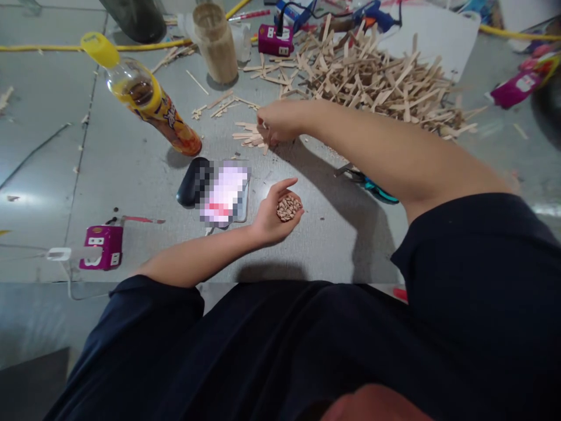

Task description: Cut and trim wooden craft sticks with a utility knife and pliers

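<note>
My left hand [275, 215] rests palm up on the grey table [131, 175], cupped around a small heap of striped seeds [288, 207]. My right hand [277, 121] reaches forward across the table with its fingers pinched together over a small row of flat wooden sticks [249, 135]. What sits between the fingertips is too small to make out. Behind that hand lies a big loose pile of wooden sticks [377, 79].
An orange drink bottle with a yellow cap [149, 99] leans at the left. A phone [225, 193] and a black case [193, 181] lie near my left hand. Teal-handled scissors [377, 190] lie under my right forearm. Pink power strips [101, 247] [275, 40], a tan cup [217, 42], a glue gun [377, 14].
</note>
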Motion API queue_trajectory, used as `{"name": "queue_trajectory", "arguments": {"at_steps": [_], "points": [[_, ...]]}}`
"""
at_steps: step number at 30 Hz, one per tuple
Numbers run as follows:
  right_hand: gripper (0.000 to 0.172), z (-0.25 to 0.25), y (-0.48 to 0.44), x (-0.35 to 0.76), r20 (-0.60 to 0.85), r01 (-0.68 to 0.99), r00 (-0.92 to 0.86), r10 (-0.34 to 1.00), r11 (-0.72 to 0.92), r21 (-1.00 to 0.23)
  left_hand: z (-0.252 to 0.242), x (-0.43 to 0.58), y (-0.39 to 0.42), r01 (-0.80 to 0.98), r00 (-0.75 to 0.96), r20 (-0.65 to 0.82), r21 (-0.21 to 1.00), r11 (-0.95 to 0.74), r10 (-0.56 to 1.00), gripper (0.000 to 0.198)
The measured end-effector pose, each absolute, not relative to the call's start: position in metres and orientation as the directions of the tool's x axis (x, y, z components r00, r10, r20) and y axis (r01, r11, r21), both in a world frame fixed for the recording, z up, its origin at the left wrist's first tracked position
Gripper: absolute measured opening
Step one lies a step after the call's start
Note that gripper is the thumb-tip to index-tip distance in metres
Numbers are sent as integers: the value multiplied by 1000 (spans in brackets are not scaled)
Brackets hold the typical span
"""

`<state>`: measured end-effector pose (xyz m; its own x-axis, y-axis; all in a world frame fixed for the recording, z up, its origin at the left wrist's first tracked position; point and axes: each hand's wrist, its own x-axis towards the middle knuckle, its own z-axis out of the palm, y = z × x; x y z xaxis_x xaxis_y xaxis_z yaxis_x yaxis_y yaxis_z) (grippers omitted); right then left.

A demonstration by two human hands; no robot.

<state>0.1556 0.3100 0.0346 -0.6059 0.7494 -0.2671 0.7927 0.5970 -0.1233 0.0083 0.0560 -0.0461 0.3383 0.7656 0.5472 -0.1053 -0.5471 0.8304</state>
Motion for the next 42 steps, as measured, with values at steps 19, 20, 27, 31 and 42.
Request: {"name": "queue_trajectory", "arguments": {"at_steps": [19,20,27,31,42], "points": [[57,-46,332,148,208,612,-706,677,731,-301,-45,8,50,-44,328,474,872,-488,817,66],[61,-50,336,148,257,580,-697,669,738,-346,-45,8,50,-46,329,474,872,-487,817,66],[71,-62,342,149,355,435,-685,637,748,-502,-41,7,53,-27,307,534,832,-554,787,57],[69,-62,343,150,312,428,-701,642,728,-535,-42,6,53,19,318,507,841,-540,801,55],[47,-23,330,168,215,597,-551,806,561,-573,-43,6,53,-2,320,500,850,-527,805,49]]}}
